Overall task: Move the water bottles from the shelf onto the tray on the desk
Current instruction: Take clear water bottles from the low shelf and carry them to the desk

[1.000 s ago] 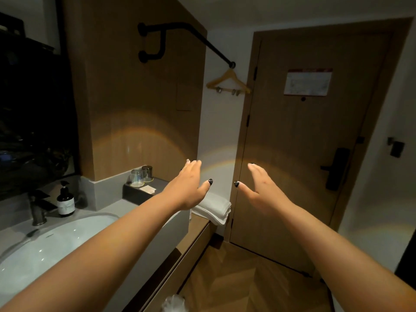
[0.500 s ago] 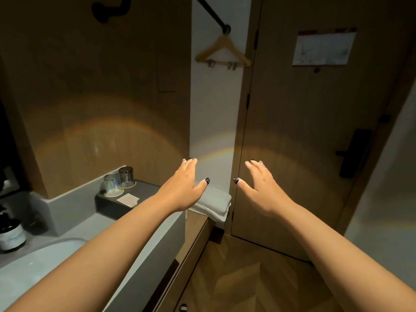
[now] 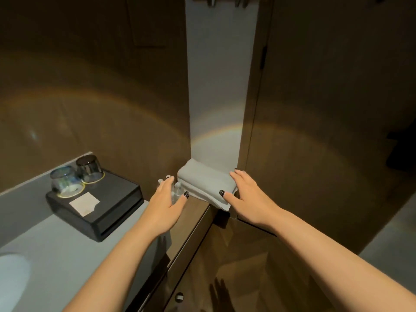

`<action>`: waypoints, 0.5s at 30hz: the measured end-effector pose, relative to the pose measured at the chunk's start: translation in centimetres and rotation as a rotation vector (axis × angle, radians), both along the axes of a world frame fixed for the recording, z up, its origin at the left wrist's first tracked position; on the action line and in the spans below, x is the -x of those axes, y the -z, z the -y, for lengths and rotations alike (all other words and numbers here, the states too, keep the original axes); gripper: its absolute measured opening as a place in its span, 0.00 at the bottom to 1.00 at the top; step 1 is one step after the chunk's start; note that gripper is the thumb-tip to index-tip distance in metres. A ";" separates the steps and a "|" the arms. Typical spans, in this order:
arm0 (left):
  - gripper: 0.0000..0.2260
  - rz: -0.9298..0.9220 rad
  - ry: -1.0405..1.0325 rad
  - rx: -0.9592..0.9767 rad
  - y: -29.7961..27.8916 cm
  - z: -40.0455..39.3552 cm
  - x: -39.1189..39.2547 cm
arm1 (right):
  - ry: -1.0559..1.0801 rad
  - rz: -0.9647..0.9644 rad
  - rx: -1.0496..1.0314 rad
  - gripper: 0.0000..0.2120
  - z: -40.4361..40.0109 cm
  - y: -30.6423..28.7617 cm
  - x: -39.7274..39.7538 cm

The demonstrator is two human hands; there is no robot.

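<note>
Clear water bottles (image 3: 176, 190) with white caps stand on a low wooden shelf (image 3: 195, 218), left of a folded white towel (image 3: 203, 179). My left hand (image 3: 165, 202) hovers right over them with fingers spread, hiding most of them; it grips nothing. My right hand (image 3: 246, 194) lies flat against the towel's right end, thumb on its front edge. A black tray (image 3: 108, 199) sits on the grey counter (image 3: 56, 242) to the left, apart from both hands.
Two upturned glasses (image 3: 74, 177) and a white card (image 3: 84, 203) sit on the tray. A white basin edge (image 3: 11, 280) shows at lower left. A wood panel wall rises behind; a wooden door (image 3: 326, 109) stands right. Wood floor lies below.
The view has dropped and closed in on the shelf. Both hands moved forward and down from mid-air to the towel and bottles.
</note>
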State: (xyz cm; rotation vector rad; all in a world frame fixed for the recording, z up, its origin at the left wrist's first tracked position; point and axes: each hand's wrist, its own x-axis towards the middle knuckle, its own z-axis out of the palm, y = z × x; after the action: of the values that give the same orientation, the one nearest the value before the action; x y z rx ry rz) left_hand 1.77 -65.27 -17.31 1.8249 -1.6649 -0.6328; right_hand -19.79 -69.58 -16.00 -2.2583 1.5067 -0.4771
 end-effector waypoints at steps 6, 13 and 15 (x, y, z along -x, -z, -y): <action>0.26 -0.119 -0.184 -0.041 2.7 7.4 1.0 | -0.104 0.073 -0.076 0.31 10.1 1.9 0.2; 0.22 -0.351 -0.330 -0.068 7.0 16.8 -0.2 | -0.135 0.170 -0.241 0.30 20.5 6.1 -3.0; 0.22 -0.364 -0.338 -0.105 8.4 20.0 -1.2 | -0.126 0.166 -0.274 0.29 23.6 7.1 -4.2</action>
State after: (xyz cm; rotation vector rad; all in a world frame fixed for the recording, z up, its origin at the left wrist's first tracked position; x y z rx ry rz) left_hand 2.96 -85.24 -25.74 1.8719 -1.0763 -0.8522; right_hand -15.55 -93.21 -23.05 -2.0320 1.2552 -0.3843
